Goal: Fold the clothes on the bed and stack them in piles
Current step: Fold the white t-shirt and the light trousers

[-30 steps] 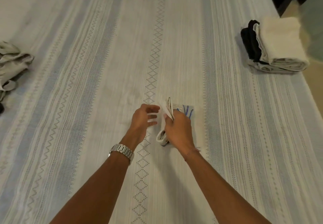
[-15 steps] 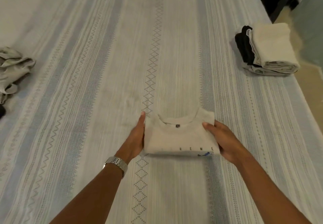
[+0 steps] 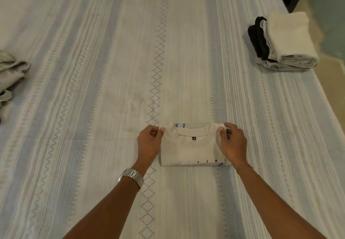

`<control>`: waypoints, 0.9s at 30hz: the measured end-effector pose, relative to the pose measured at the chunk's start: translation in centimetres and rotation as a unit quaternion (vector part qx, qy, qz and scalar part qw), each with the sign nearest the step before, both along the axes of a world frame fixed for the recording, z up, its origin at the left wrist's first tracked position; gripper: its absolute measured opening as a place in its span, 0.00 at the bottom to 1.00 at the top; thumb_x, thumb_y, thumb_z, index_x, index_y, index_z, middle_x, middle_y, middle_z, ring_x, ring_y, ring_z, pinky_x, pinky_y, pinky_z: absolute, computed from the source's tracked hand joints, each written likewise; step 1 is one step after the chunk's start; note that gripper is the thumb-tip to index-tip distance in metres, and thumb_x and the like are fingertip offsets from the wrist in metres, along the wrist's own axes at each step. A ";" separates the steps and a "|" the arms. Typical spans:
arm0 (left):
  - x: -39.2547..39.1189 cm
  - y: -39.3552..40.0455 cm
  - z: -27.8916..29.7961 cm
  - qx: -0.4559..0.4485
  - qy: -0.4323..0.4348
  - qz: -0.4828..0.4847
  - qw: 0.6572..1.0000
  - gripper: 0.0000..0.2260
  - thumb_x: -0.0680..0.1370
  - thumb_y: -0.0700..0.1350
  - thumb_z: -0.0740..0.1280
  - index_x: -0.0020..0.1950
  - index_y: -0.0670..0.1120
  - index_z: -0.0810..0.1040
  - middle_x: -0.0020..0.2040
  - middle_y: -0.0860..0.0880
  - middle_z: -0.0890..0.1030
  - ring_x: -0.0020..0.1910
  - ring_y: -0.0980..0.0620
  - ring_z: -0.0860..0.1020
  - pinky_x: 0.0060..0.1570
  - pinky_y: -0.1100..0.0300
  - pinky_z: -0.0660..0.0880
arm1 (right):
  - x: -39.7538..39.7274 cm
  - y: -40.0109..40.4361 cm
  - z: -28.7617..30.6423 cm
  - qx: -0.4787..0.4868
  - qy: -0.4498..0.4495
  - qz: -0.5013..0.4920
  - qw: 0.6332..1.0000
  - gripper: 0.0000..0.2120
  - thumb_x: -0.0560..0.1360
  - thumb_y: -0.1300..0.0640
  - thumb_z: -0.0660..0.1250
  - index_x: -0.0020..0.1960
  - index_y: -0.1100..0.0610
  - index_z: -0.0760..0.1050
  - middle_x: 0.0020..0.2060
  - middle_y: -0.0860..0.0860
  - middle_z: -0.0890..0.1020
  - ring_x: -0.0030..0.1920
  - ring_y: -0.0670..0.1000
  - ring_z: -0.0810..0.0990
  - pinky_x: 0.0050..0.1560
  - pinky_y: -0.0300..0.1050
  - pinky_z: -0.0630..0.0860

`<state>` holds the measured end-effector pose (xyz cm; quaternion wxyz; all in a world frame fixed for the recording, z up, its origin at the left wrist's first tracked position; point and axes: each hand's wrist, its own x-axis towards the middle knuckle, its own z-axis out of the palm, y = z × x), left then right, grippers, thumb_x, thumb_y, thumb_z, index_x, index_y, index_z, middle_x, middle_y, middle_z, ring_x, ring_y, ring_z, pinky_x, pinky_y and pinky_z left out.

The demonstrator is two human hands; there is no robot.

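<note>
I have one folded T-shirt (image 3: 192,148) lying flat on the bed (image 3: 93,70) in front of me, near the middle of the striped cover, its neck opening turned away from me and a line of dark letters along the near edge. My left hand (image 3: 148,145) pinches the far left corner of the shirt between thumb and fingers. My right hand (image 3: 233,144) pinches the far right corner the same way, fingers curled over the cloth. Both hands rest at the shirt's sides, one on each.

There are no boxes or baskets in view; the bed alone carries everything. On it I count one pile (image 3: 285,40) of folded clothes, far to my right near the bed's edge, well apart from the shirt. In that pile I can make out a cream piece on top, a black piece beside and under it, and a grey one at the bottom; whether there are more I cannot tell. At the far left edge lies one crumpled heap (image 3: 11,74) of grey clothes, unfolded; how many pieces it has I cannot tell.

I wear one watch (image 3: 132,176) on my left wrist and one thin bracelet (image 3: 241,164) on my right.
</note>
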<state>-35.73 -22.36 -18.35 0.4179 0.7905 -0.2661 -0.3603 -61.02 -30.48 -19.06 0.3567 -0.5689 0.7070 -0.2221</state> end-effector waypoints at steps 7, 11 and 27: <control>0.0 -1.4 0.1 -0.028 0.049 0.024 0.998 0.04 0.79 0.49 0.72 0.49 0.50 0.82 0.40 0.49 0.82 0.41 0.52 0.79 0.44 0.57 0.77 | -0.2 -1.2 1.4 -0.031 -0.083 -0.068 0.994 0.01 0.80 0.55 0.70 0.51 0.52 0.79 0.44 0.45 0.82 0.46 0.44 0.80 0.44 0.32 0.72; -0.2 -2.1 -0.6 -0.011 0.021 0.036 0.999 0.03 0.80 0.49 0.71 0.48 0.52 0.82 0.37 0.49 0.79 0.39 0.52 0.76 0.41 0.58 0.74 | -0.3 -1.4 0.8 -0.049 -0.110 -0.059 0.991 0.04 0.79 0.54 0.71 0.53 0.50 0.81 0.46 0.46 0.83 0.45 0.40 0.79 0.47 0.36 0.76; -4.1 0.5 -0.2 0.201 -0.045 -0.057 0.977 0.25 0.84 0.59 0.57 0.60 0.37 0.75 0.52 0.43 0.79 0.49 0.44 0.78 0.50 0.50 0.77 | -1.7 2.5 -0.1 0.165 -0.092 -0.012 0.982 0.18 0.81 0.44 0.65 0.56 0.59 0.78 0.48 0.53 0.84 0.49 0.55 0.83 0.44 0.51 0.80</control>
